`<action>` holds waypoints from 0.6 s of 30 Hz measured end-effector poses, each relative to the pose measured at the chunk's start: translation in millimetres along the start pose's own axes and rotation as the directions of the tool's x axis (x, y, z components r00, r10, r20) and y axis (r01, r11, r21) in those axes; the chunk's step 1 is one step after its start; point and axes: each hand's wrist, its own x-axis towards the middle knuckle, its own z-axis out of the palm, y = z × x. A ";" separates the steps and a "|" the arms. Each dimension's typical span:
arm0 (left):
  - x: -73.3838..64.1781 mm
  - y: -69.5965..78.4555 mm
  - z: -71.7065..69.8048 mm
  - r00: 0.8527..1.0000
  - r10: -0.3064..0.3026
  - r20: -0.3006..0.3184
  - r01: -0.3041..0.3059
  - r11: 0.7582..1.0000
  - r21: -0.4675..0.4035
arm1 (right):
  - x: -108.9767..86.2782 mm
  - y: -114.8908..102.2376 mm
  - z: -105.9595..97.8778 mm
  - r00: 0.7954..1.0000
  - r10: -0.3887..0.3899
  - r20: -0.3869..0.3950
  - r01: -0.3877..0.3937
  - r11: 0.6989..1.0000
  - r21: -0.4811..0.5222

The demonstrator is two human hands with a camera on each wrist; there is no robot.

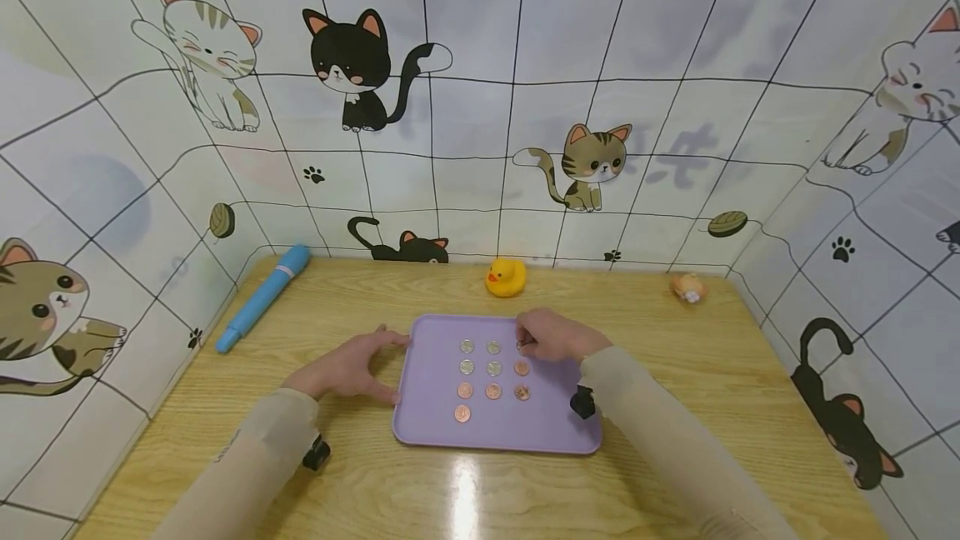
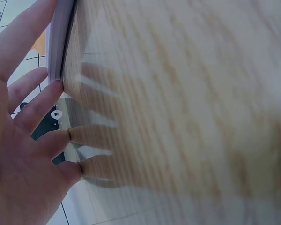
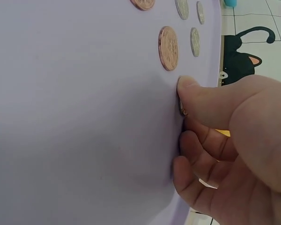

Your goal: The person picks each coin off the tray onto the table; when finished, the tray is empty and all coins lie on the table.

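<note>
A lilac tray (image 1: 427, 432) lies on the table with several coins set out in rows. Silver-coloured coins (image 1: 467, 367) are at the far left of the group, copper-coloured coins (image 1: 492, 391) nearer and to the right. My right hand (image 1: 558, 335) is at the tray's far right part, its thumb and fingers pinching a coin (image 3: 181, 108) against the tray floor; only the coin's edge shows in the right wrist view. A copper coin (image 3: 168, 48) lies just beside the thumb. At the tray's left rim, my left hand (image 1: 352, 367) touches with thumb and forefinger spread and fairly straight.
Behind the tray sits a yellow rubber duck (image 1: 506, 278). A blue stick-shaped thing (image 1: 262, 300) lies at the back left of the wooden table (image 1: 360, 482). One small orange figure (image 1: 688, 287) is at the back right. Cat-printed sheets (image 1: 480, 107) enclose the back and sides.
</note>
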 end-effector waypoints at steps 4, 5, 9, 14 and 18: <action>0.1 -0.2 0.1 1.000 -0.001 -0.001 0.001 1.000 -0.005 | 0.5 0.0 -0.3 1.000 0.000 0.000 0.000 1.000 -0.007; -0.1 -0.2 0.3 1.000 -0.001 -0.001 0.001 1.000 -0.005 | 0.7 -0.1 -0.3 1.000 0.002 0.004 -0.002 1.000 -0.010; -0.4 0.4 0.8 1.000 -0.001 -0.002 0.001 1.000 -0.007 | 2.0 0.3 0.2 1.000 -0.002 0.014 0.002 1.000 -0.021; -0.3 1.6 0.0 1.000 -0.017 0.004 0.017 1.000 -0.005 | 3.4 0.2 -0.1 0.999 0.012 0.032 -0.011 1.000 -0.026; -0.8 2.2 -0.4 1.000 -0.026 0.007 0.026 1.000 -0.007 | 2.9 -0.8 0.1 0.999 0.028 0.040 -0.026 0.999 -0.032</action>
